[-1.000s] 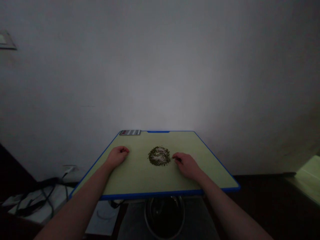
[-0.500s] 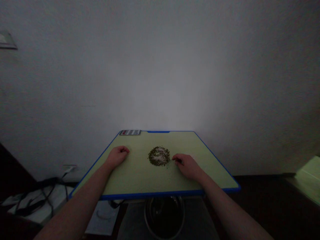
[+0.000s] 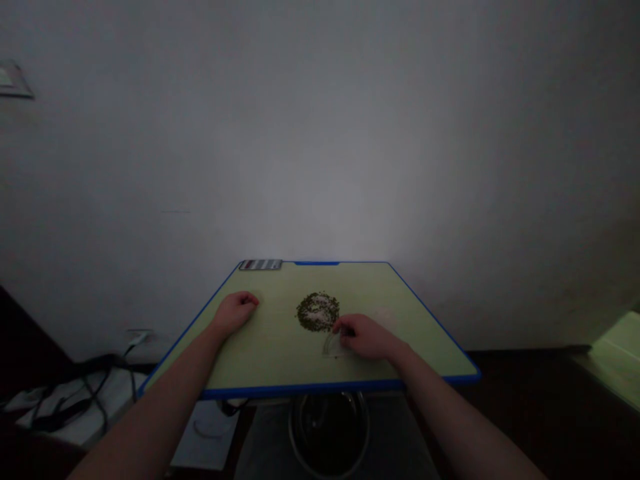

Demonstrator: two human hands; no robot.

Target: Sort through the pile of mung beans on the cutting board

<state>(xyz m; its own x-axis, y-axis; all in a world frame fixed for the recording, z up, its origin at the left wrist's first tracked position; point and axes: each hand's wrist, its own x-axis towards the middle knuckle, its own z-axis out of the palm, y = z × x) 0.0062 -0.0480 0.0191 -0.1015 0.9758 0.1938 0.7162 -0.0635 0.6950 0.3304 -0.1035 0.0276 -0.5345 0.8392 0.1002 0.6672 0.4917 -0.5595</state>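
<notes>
A low round pile of small green-brown grains (image 3: 306,320), with paler grains through its middle, lies on the yellow-green board (image 3: 270,360). At the pile's near right edge, my right hand (image 3: 367,335) has its fingers curled in a pinch. Just below those fingertips shows a thin, clear sheet with a curved outline, like a transparent protractor (image 3: 329,347); part of it is hidden by the hand. My left hand (image 3: 234,312) rests on the left side of the board with its fingers curled closed, away from the pile, and nothing visible in it.
A phone (image 3: 261,265) lies at the board's far left corner. Below the near edge, a shiny metal bowl (image 3: 293,427) sits between the legs. Cables (image 3: 95,390) run over a white surface at lower left. A pale wall (image 3: 320,133) rises behind the board.
My right hand has moved left and slightly nearer to me, to the pile's lower right edge. The clear curved sheet now shows under its fingers. My left hand has stayed put.
</notes>
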